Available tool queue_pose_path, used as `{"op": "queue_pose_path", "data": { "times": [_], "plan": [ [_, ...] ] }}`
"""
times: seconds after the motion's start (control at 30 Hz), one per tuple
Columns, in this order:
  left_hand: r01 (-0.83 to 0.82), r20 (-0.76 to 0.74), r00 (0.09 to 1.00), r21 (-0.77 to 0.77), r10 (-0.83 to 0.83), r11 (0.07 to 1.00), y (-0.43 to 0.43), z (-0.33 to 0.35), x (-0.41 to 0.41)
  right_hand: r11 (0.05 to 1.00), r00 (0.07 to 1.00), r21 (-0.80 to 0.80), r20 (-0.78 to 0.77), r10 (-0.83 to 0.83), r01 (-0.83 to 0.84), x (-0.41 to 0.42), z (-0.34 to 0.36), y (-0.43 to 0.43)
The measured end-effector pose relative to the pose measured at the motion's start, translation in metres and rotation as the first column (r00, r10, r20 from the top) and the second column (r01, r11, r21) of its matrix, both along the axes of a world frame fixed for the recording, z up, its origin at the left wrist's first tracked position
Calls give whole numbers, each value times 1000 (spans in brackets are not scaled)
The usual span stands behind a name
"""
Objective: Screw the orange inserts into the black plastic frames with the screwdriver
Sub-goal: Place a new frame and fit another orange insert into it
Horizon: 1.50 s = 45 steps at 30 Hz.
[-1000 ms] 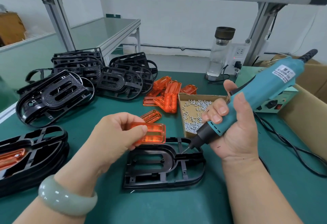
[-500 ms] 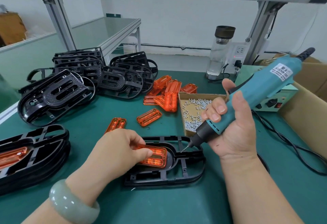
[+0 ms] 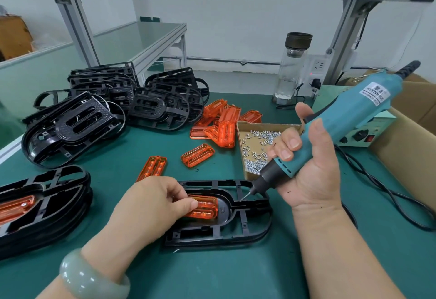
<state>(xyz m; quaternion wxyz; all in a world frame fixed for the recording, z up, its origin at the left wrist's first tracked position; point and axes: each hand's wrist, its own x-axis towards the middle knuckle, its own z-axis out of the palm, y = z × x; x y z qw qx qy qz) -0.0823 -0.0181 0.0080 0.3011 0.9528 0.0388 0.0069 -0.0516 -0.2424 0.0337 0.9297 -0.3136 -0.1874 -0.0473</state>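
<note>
left hand [image 3: 155, 202]: pinches orange insert [image 3: 205, 209] inside black frame [image 3: 236, 230] | right hand [image 3: 306, 169]: grips screwdriver [image 3: 335, 129], tip just above frame | screw box [image 3: 257, 138] far right

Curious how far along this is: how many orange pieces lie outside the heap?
4 orange pieces: two loose on the mat, one under the left hand in the near frame, one in the stack far left. That stack may hide more.
</note>
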Motion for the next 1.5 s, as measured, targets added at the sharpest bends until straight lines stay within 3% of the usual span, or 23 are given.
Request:
{"op": "queue_pose_path", "data": {
  "times": [0.2, 0.67, 0.87, 1.0, 1.1, 1.3, 1.5],
  "plan": [
    [6, 80, 997, 47, -9, 999, -9, -10, -10, 1000, 1000, 1, 5, -8, 8, 0, 1, 0],
    [89, 93, 991, 100, -98, 991, -9, -5, -3, 999, 999, -10, 9, -31, 31, -1, 3, 2],
    [217, 262, 940, 37, -219, 976, -34, 33, 32, 999, 1000, 22, -7, -26, 27, 0, 5, -1],
    [394, 243, 870, 182, -429, 901, -78, 48, 70, 996, 995, -10, -44, -91, 91, 0, 3, -4],
    [501, 114, 818, 338, -563, 797, -109, 50, 89, 995, 993, -19, -54, -102, 101, 0, 2, -4],
    [483, -106, 837, 605, -537, 633, -137, 33, 104, 995, 993, 2, -60, -103, 104, 1, 2, -4],
    [460, -41, 823, 634, -567, 622, -138, 30, 106, 998, 998, 5, -16, -55, 55, 2, 4, -2]
  ]
}}
